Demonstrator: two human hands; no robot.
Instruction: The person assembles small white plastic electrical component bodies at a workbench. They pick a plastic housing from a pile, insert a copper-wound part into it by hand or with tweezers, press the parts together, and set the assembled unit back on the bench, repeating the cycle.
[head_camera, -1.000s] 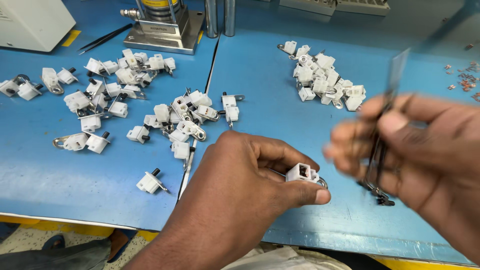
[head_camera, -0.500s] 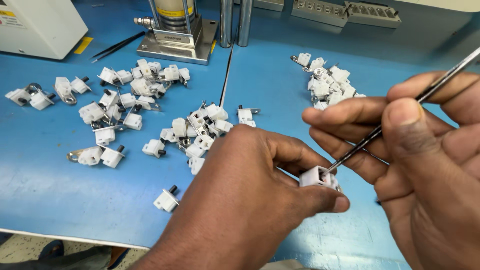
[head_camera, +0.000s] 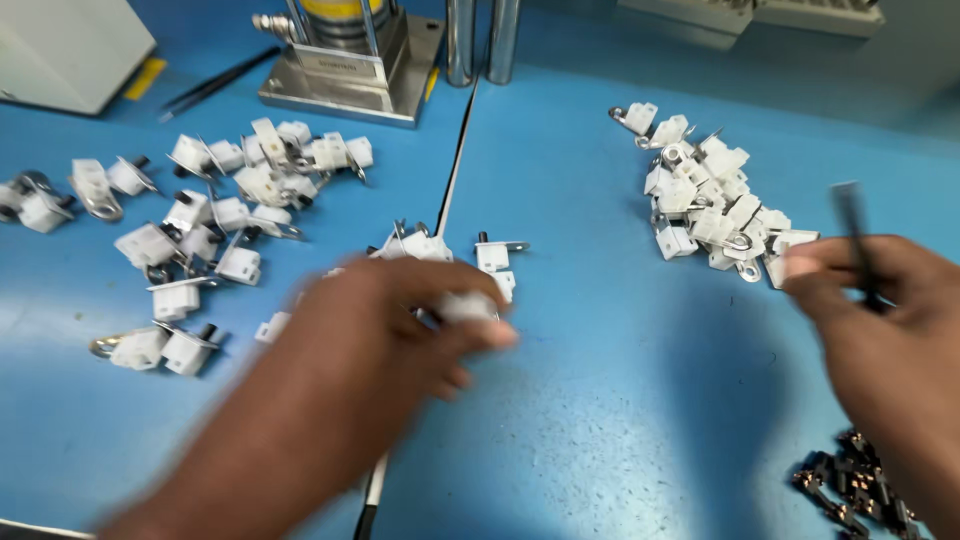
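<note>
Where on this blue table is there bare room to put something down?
Bare table lies between the left hand and right hand, below the right pile of white parts. The scattered white parts crowd the left; small dark parts fill the lower right corner.

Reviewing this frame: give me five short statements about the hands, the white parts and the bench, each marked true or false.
1. The left hand pinches a small white plastic part. True.
2. The right hand is empty. False: it holds a thin dark tool.
3. The blue bench top is bare on the right. False: a pile of white plastic parts with metal tabs lies there.
4. A cluster of small dark metal pieces lies near the lower right corner. True.
5. The two hands touch. False: they are well apart.
</note>
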